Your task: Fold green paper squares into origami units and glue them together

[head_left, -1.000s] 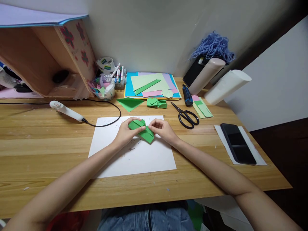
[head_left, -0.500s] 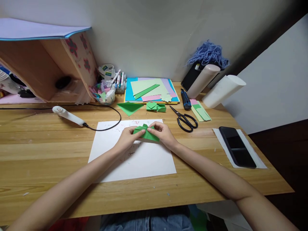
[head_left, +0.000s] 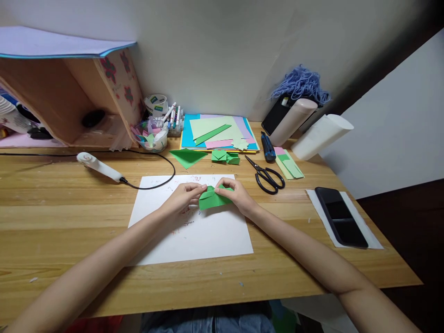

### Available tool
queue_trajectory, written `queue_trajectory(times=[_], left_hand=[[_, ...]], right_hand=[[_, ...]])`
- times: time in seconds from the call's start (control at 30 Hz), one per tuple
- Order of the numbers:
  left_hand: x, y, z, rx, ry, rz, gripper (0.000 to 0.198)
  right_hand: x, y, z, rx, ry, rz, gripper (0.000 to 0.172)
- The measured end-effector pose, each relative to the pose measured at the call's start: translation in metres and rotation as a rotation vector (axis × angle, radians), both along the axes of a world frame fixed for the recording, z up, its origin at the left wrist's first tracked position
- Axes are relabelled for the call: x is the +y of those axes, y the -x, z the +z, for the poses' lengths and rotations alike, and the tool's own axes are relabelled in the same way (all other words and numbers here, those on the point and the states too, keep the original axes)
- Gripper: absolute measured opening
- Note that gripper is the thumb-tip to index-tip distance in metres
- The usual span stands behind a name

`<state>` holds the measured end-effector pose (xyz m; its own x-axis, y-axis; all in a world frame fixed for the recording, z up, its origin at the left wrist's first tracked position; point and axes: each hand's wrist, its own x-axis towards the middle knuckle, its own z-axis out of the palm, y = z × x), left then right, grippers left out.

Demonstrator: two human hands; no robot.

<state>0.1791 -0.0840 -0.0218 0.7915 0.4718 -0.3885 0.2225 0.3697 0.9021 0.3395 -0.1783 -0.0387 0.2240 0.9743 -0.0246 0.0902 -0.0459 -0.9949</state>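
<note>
Head cam: folded green paper point(head_left: 212, 200) is over far part of white sheet point(head_left: 211, 238), btwn both hands' fingers. R hand point(head_left: 236, 194) grips its R end, thumb in front; L hand point(head_left: 185, 196) fingers touch its upper-L edge, pinched or not can't tell. Vs prev. frame: L thumb's off paper's middle, bottom edge now tilts up to R.

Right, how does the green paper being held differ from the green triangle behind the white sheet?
The folded paper is held by the right hand; the triangle lies untouched on the desk. The folded paper looks layered; the triangle has a plainer face. Both are green.
</note>
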Motion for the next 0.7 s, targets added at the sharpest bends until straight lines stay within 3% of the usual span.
queue_trajectory(times=[0.7], left_hand=[[0.0069, 0.0024, 0.0058, 0.167, -0.062, -0.107, 0.027]], right_hand=[[-0.0034, 0.001, -0.0001, -0.212, -0.063, 0.11, 0.014]])
